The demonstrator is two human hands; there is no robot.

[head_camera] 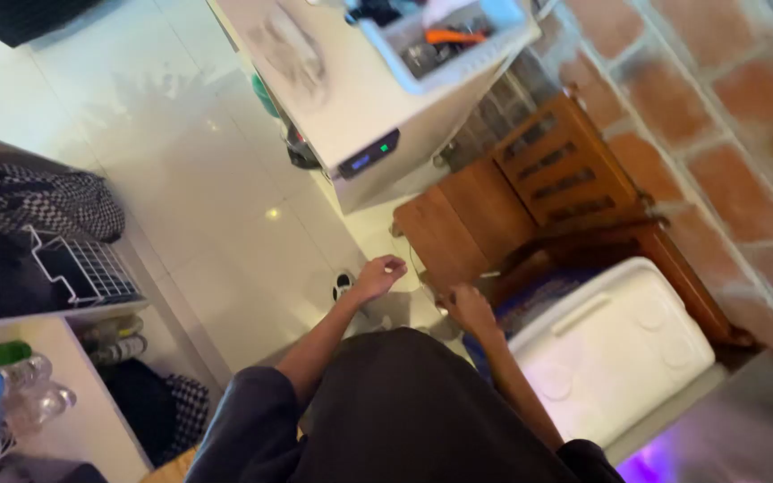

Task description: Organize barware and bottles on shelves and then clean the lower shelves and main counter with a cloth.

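Observation:
I look down at a pale tiled floor [225,224]. My left hand [378,275] reaches forward over the floor with its fingers curled in; something small and pale may sit at the fingertips, but it is too blurred to name. My right hand [469,309] hangs lower, back towards me, just beside the front edge of a brown wooden chair [458,224]. Its fingers are hidden. A white plastic cooler lid [615,344] lies directly to the right of that hand. My dark shirt fills the bottom of the view.
A white appliance with a small blue display [364,156] stands ahead, with a pale basket of utensils [440,40] on top. A brick wall [744,116] is on the right. On the left are a white shelf [91,420], a wire rack [82,268], checkered cloth [46,201] and bottles [20,394].

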